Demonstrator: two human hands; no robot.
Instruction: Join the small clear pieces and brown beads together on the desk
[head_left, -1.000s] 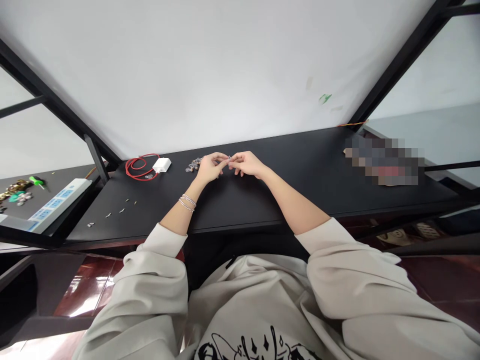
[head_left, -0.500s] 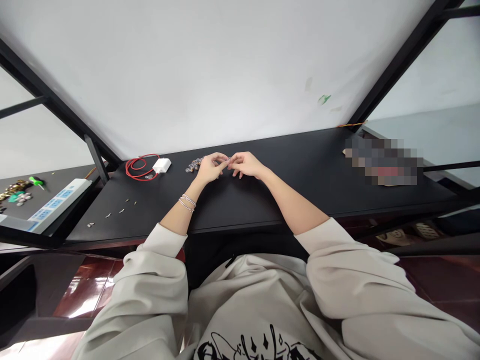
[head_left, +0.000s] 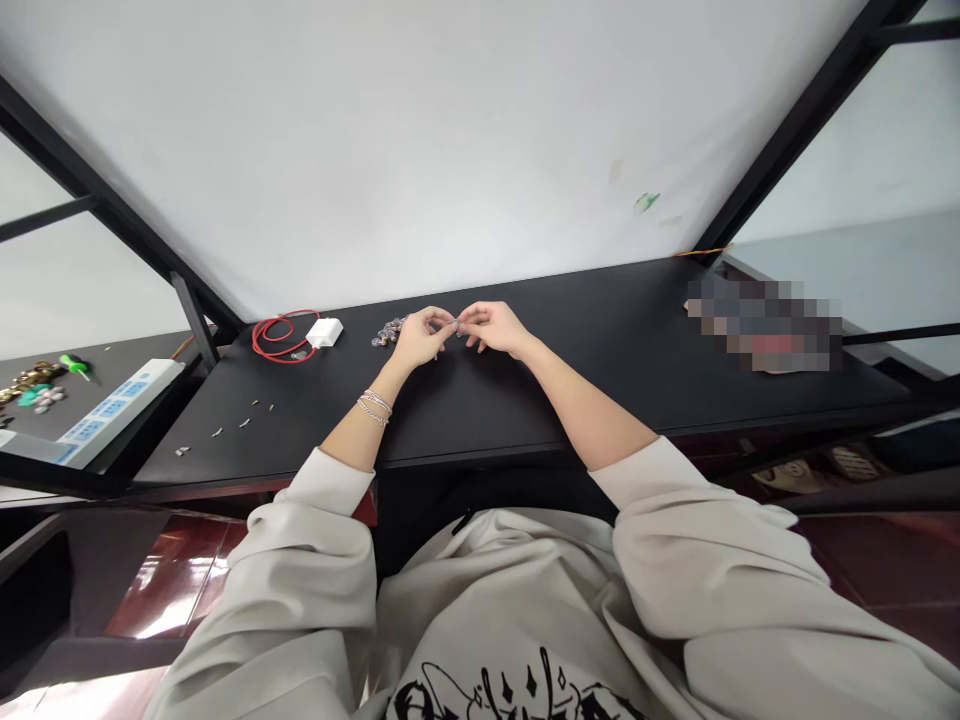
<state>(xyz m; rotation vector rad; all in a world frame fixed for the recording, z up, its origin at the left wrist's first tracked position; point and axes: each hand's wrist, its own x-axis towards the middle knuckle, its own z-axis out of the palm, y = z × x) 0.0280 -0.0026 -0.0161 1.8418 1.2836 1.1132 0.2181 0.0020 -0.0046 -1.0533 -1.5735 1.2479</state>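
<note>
Above the black table (head_left: pixel 480 410), my left hand (head_left: pixel 421 336) and my right hand (head_left: pixel 495 328) meet fingertip to fingertip. Both are closed in a pinch. Between them is a small clear bead (head_left: pixel 458 326), partly covered by the fingers; whether it hangs on a thread is too small to tell. A little pile of clear and brownish beads (head_left: pixel 386 333) lies just left of my left hand, partly behind it. Silvery bracelets (head_left: pixel 374 405) circle my left wrist.
A red cable (head_left: pixel 262 345) with a white charger (head_left: pixel 325 332) lies at the table's back left. Several tiny metal pieces (head_left: pixel 244 422) are scattered at the front left. A power strip (head_left: pixel 120 405) and green screwdriver (head_left: pixel 73 363) sit farther left. A blurred-out object (head_left: pixel 765 325) lies at right.
The clear bead shows a little more between my fingertips, and my right hand's fingers have shifted slightly. The hands stay in nearly the same place.
</note>
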